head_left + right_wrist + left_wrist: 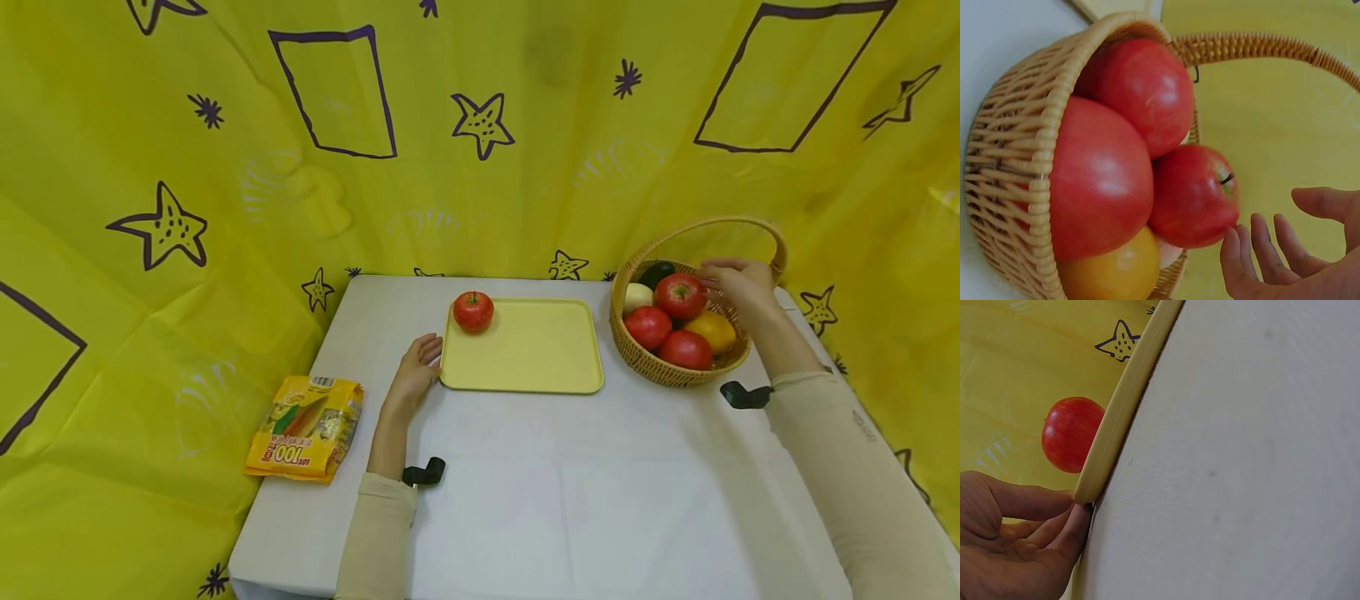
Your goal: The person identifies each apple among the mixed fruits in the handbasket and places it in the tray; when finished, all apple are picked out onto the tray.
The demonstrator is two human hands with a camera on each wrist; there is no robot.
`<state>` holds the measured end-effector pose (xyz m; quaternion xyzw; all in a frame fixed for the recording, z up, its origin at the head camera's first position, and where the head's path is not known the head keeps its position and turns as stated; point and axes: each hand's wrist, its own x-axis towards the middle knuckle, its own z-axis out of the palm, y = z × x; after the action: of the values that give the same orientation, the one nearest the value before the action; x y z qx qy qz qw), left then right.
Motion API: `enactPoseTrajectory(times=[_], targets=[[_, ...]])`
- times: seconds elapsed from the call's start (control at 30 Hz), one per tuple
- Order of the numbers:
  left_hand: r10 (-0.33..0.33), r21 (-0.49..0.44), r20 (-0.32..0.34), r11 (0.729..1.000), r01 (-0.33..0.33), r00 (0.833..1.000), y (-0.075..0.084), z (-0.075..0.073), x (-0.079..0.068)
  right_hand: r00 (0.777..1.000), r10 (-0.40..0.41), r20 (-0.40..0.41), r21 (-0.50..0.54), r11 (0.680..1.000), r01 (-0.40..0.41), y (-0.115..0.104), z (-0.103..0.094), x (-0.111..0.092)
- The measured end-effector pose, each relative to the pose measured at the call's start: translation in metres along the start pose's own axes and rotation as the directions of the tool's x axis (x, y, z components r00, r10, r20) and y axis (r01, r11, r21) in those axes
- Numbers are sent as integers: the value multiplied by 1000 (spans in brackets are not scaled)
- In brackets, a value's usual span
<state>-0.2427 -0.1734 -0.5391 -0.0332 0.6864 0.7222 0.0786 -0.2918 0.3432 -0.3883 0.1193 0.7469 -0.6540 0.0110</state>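
Note:
A yellow tray point(525, 346) lies on the table with a red apple point(472, 312) on its far left corner. Beside the tray's left edge is my left hand point(415, 367); in the left wrist view its thumb and fingertips touch the rim, fingers fairly straight. At the right, a wicker basket point(652, 367) holds several fruits. My right hand point(742, 286) hovers over its right side, fingers spread, next to the topmost red apple point(1194, 197). One fingertip lies at or very near that apple's skin; whether it touches, I cannot tell.
The basket also holds red round fruits point(687, 350), a yellow fruit point(712, 332), a pale one point(637, 297) and a dark green one point(657, 273). Its handle point(720, 222) arches behind my right hand. A yellow snack bag point(306, 429) lies at the table's left edge. Yellow curtains surround the table.

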Motion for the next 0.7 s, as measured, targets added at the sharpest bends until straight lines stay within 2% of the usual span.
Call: enactPoseTrajectory(times=[0.1, 0.2, 0.27, 0.3, 0.4, 0.57, 0.67, 0.7], targets=[[-1, 5, 1, 1000, 1, 1000, -1, -1, -1, 1000, 19, -23, -1, 1000, -19, 4, -4, 5], [-3, 11, -1, 1000, 3, 1000, -1, -2, -1, 999, 50, -19, -91, 995, -51, 7, -7, 7], [-1, 12, 0, 1000, 1, 1000, -1, -2, -1, 996, 86, 22, -153, 985, -82, 7, -8, 10], [0, 12, 0, 1000, 0, 1000, -1, -3, -1, 994, 99, 50, -204, 975, -87, 7, -9, 12], [-2, 9, 2, 1000, 1, 1000, -1, -3, -1, 983, 129, 132, -273, 958, -89, 8, -12, 19], [-6, 6, 3, 1000, 6, 1000, -1, -3, -1, 968, 123, 218, -287, 956, -56, 10, -18, 29], [0, 1, 7, 1000, 0, 1000, 0, -3, 0, 965, 122, 233, -269, 961, -57, 12, -20, 32], [1, 0, 9, 1000, -1, 1000, 0, -3, 0, 965, 110, 237, -294, 955, -37, 13, -21, 32]])
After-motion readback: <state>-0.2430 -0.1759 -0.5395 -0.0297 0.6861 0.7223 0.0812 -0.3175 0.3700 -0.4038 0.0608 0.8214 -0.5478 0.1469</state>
